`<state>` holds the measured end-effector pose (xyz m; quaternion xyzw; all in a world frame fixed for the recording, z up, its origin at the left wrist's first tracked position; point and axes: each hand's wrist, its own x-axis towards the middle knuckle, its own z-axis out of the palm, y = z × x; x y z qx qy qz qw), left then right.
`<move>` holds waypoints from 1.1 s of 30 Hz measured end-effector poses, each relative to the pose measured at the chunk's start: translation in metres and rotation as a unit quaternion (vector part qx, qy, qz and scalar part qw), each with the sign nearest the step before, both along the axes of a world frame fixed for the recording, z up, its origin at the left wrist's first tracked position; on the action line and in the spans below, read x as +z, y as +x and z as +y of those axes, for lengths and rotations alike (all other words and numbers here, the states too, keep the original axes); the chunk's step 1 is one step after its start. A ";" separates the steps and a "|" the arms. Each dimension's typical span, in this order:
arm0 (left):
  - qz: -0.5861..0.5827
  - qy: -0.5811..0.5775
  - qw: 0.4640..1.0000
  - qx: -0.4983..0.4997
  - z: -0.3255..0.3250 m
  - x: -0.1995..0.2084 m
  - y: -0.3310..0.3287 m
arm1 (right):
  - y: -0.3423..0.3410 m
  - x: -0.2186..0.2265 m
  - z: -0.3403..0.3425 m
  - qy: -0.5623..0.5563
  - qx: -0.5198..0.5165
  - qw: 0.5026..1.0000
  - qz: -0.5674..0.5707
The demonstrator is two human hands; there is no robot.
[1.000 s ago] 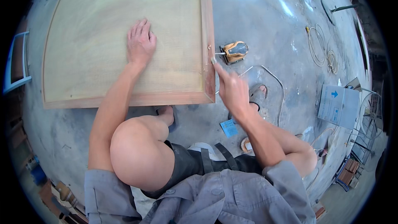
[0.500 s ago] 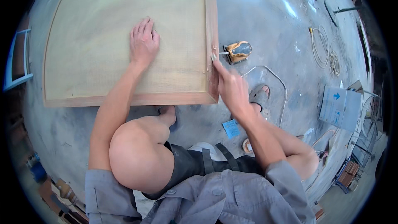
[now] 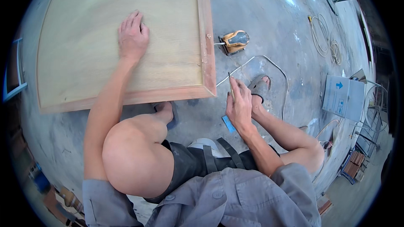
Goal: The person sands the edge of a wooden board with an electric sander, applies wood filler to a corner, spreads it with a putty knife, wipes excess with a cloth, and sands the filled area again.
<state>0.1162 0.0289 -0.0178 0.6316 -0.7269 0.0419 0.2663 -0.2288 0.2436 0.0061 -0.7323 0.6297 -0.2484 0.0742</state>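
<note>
A wide wooden panel [image 3: 164, 59] with a raised reddish-brown rim [image 3: 205, 21] lies in front of me. My left hand [image 3: 134, 38] rests on its pale surface, fingers stretched out. To the right of the panel's near corner, my right hand [image 3: 240, 107] is closed round a thin strip-like tool [image 3: 230, 83], apart from the wood. The tool's narrow dark end points away from me; the fingers hide the rest, so its kind is unclear. Small light crumbs [image 3: 208, 36] sit on the right rim.
A yellow and dark power sander [image 3: 235, 42] stands on the concrete floor right of the panel, its pale cord [image 3: 280, 69] looping near my right foot. A blue sheet [image 3: 228, 123] lies below my right hand. Farther right are coiled cable [image 3: 322, 38] and a cardboard box [image 3: 343, 96].
My right hand has come off the panel's right rim and drawn back toward me with the tool. My left hand stays on the panel; the whole view has shifted slightly.
</note>
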 end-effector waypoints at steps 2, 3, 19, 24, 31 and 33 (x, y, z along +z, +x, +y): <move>-0.005 -0.006 1.000 0.001 -0.002 0.001 0.003 | 0.011 0.016 -0.010 0.025 0.035 0.998 -0.044; -0.007 -0.007 1.000 0.001 -0.002 0.001 0.004 | 0.018 0.024 -0.015 0.060 0.051 0.993 -0.084; 0.000 -0.009 1.000 -0.011 -0.005 -0.003 0.006 | 0.040 0.037 -0.004 0.198 0.089 0.975 0.037; -0.009 -0.009 1.000 -0.010 -0.006 -0.007 0.002 | 0.019 0.014 0.064 0.161 0.069 0.978 -0.113; -0.019 -0.024 0.999 -0.020 -0.013 -0.014 0.015 | -0.067 -0.127 0.149 0.360 -0.199 0.912 0.004; -0.033 -0.036 0.998 -0.028 -0.016 -0.017 0.012 | -0.071 -0.135 0.150 0.392 -0.220 0.893 0.027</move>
